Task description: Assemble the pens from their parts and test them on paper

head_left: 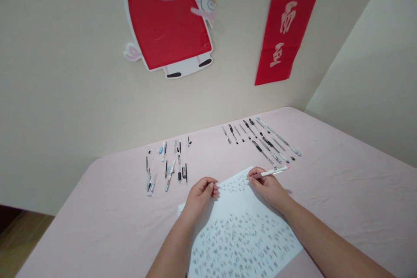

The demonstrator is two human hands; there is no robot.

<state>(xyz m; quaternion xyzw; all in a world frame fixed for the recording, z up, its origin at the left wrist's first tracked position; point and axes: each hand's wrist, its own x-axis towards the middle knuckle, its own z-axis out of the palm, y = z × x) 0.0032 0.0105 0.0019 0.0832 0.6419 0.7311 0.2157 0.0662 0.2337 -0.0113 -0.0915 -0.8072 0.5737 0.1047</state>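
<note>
My right hand point(269, 187) is closed around a white pen point(272, 172) with a pinkish end. The pen leans to the right, and its tip is hidden by my fingers near the top right edge of a white sheet of paper point(224, 206). Small handwritten marks fill the sheet's lower part, with a few more rows near its top. My left hand point(199, 194) pinches the upper left edge of the sheet between thumb and fingers. Another sheet's corner point(181, 208) shows beside my left wrist.
Left of the paper lie several pen parts point(179, 169), with barrels, caps and refills in loose groups. Several pens point(267, 150) lie in slanted rows at the back right. A pink cloth point(107, 208) covers the surface, which meets a wall point(81, 74) behind.
</note>
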